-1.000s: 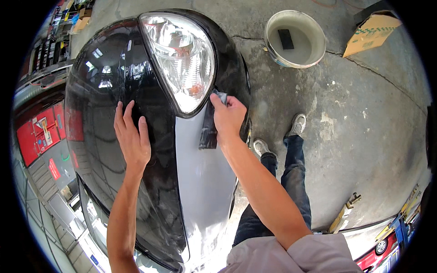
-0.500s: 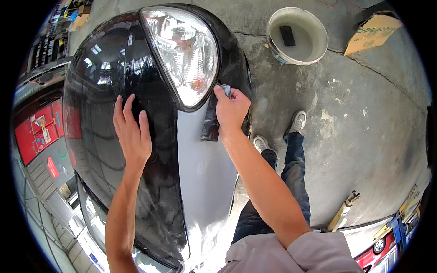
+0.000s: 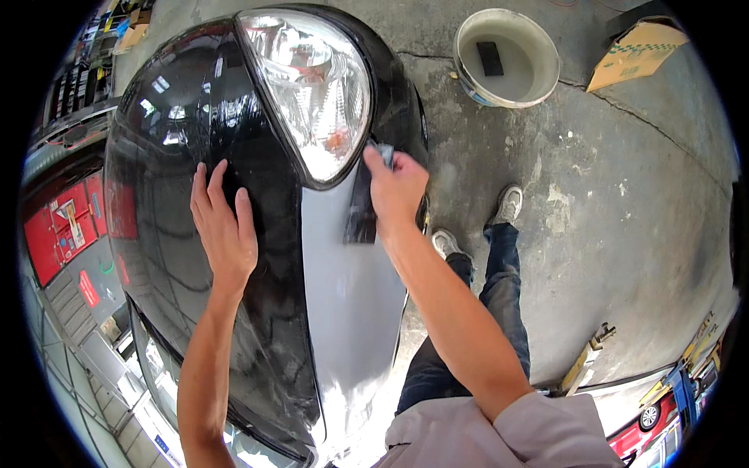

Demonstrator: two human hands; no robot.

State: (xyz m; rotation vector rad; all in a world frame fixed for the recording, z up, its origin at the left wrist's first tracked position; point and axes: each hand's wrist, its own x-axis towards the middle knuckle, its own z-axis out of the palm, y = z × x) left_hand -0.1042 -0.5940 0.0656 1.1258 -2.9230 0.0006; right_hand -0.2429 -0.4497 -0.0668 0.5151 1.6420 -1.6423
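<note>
Sanding looked part-done: right hand [image 3: 396, 186] gripped a dark sanding sheet [image 3: 361, 204] on the grey, dulled fender [image 3: 347, 288]; left hand [image 3: 225, 226] lay flat and spread on the glossy black hood [image 3: 168, 148].

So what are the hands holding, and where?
The right hand presses a dark sanding sheet on the grey fender, fingers on its upper end. The left hand lies flat on the black hood, holding nothing.

At centre frame the right hand [image 3: 396, 189] presses a dark sanding sheet [image 3: 361, 209] against the grey fender [image 3: 343, 296], just below the headlight [image 3: 308, 86]. The left hand [image 3: 225, 226] lies flat on the black bonnet [image 3: 156, 156]. A bucket [image 3: 546, 74] stands on the concrete floor [image 3: 624, 234] at upper right.
</note>
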